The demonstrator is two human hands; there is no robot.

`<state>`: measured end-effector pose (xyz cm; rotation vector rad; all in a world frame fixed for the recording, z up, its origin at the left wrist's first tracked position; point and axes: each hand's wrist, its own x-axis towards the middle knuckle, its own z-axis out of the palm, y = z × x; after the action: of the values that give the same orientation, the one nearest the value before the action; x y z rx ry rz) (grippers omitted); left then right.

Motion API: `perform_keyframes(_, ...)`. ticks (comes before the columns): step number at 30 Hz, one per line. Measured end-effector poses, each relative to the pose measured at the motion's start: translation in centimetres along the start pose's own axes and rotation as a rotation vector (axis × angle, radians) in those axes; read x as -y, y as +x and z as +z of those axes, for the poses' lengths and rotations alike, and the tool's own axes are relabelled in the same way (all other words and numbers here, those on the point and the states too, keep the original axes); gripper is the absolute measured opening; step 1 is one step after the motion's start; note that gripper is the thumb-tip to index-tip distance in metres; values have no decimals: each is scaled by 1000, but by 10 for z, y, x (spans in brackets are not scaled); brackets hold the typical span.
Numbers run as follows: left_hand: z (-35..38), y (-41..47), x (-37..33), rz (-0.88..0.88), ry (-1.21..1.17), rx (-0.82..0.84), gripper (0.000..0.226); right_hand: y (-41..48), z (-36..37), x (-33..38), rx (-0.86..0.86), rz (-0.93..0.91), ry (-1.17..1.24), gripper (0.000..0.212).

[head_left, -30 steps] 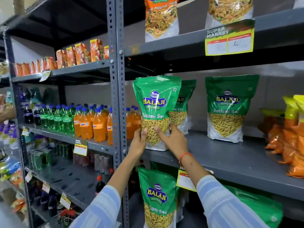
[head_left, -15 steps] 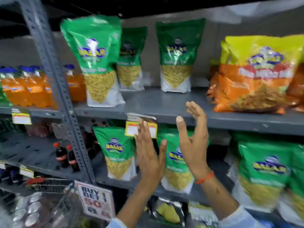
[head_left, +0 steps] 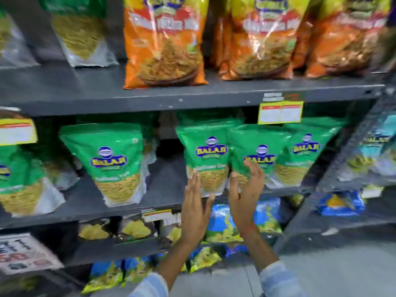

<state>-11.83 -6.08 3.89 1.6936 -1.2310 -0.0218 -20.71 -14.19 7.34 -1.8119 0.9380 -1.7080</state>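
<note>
Several green snack pouches stand on the middle grey shelf. My left hand is raised with straight fingers, its fingertips at the lower left edge of one green pouch. To the right, my right hand has spread fingers, with their tips touching the front of a neighbouring green pouch. Neither hand holds anything. A red band shows on my right wrist.
Orange snack bags line the shelf above. Another green pouch stands to the left, with a gap between it and the pair. A yellow price tag hangs from the upper shelf edge. Blue and yellow bags fill the shelves below.
The view has dropped and swung right, from the upper shelf to the one below. My hands let go of the green pouch they set there and now reach the lower pouches.
</note>
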Motion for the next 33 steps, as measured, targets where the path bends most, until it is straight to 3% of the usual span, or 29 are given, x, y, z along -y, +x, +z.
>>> perform_keyframes(4,51,-3,-7,-102,-119,166,59,2,-30,-59,19,198,-91,49)
perform_keyframes(8,85,5,-12,-240,-194,273,64,3,-47,-100,194,373,-50,80)
perform_keyframes(10,95,10,-13,-279,-188,315,66,8,-50,-117,283,441,-31,85)
perform_keyframes(15,107,22,-16,-314,-143,345,67,30,-50,-137,424,443,74,70)
perform_keyframes(19,115,29,-16,-337,-141,331,67,38,-53,-138,475,456,137,70)
perform_keyframes(25,125,34,-14,-368,-84,276,65,41,-59,-134,536,506,166,53)
perform_keyframes(30,129,39,-17,-376,-13,247,58,39,-64,-131,552,581,189,58)
perform_keyframes(33,127,31,-18,-358,-70,211,47,36,-69,-128,545,596,202,74)
